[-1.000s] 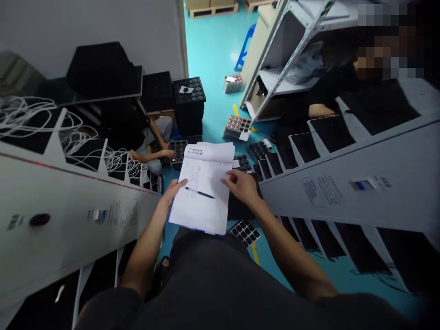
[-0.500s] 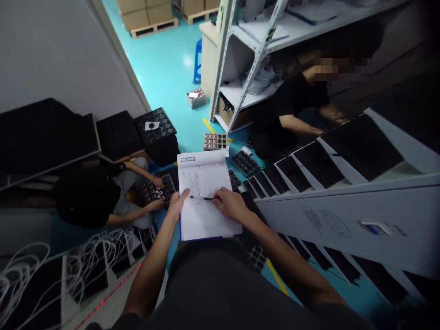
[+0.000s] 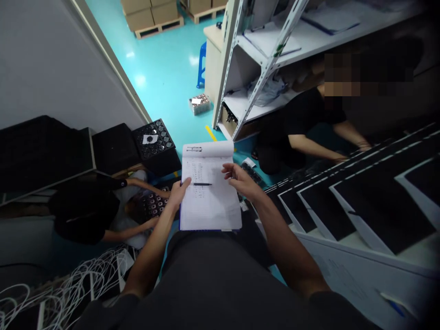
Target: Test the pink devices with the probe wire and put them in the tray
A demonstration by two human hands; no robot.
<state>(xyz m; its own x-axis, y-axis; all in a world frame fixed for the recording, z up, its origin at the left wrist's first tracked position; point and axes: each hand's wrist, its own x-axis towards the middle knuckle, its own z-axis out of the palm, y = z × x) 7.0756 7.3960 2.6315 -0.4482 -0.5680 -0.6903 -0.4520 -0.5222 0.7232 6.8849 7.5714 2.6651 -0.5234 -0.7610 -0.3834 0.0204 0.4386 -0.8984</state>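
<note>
A writing pad with white pages and a blue backing edge is in front of my body, its top sheets folded over. My left hand grips its left edge, thumb on the page. A dark pen lies flat across the handwritten lines, one end close to that thumb. Over the right part of the page hovers my right hand, fingers apart and bent, holding nothing.
At left, a co-worker crouches over a parts tray; another person crouches at right beside a slotted rack. White cables coil at lower left. A metal shelf stands ahead, black trays at left.
My right hand has let go of the pen and moved up and right, its fingers opening. The pen now rests on the page. The view has shifted, with the right rack appearing closer.
</note>
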